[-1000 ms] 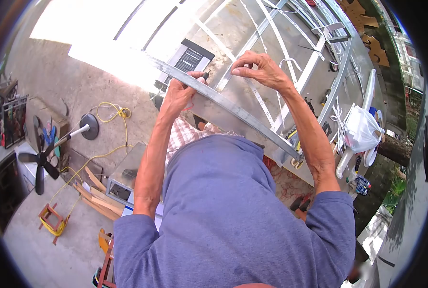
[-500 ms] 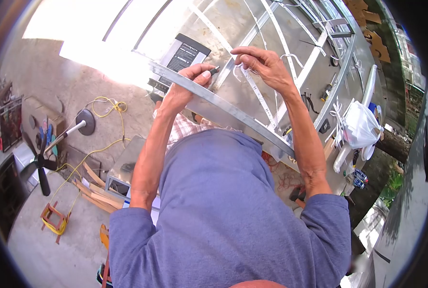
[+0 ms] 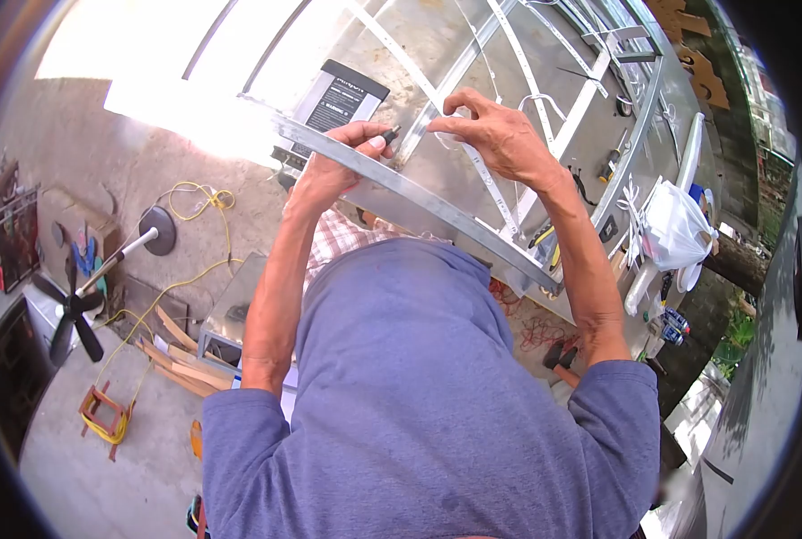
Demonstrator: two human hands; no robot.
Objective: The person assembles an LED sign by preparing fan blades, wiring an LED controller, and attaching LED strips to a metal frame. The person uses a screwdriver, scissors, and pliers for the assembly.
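My left hand [image 3: 338, 163] is closed, pinching a small dark piece with a light tip [image 3: 391, 135] between thumb and fingers; its exact kind I cannot make out. It reaches over the grey metal bar [image 3: 401, 187] of a frame. My right hand [image 3: 506, 145] hovers above a white LED strip [image 3: 488, 184], its thumb and index finger apart and nothing visible between them. Behind my left hand, a black and silver box with a warning label [image 3: 341, 97] lies on the metal sheet [image 3: 423, 31].
More white strips and frame bars cross the sheet. At right sit a screwdriver [image 3: 612, 164] and a white plastic bag [image 3: 677, 227]. A black-bladed fan [image 3: 75, 305], a yellow cord [image 3: 169, 286] and wood strips [image 3: 181, 364] are on the left. Red wires [image 3: 531, 328] lie below.
My right hand has shifted slightly down and its fingers have spread wider above the strip. My left hand has moved a little left with the dark piece still in it.
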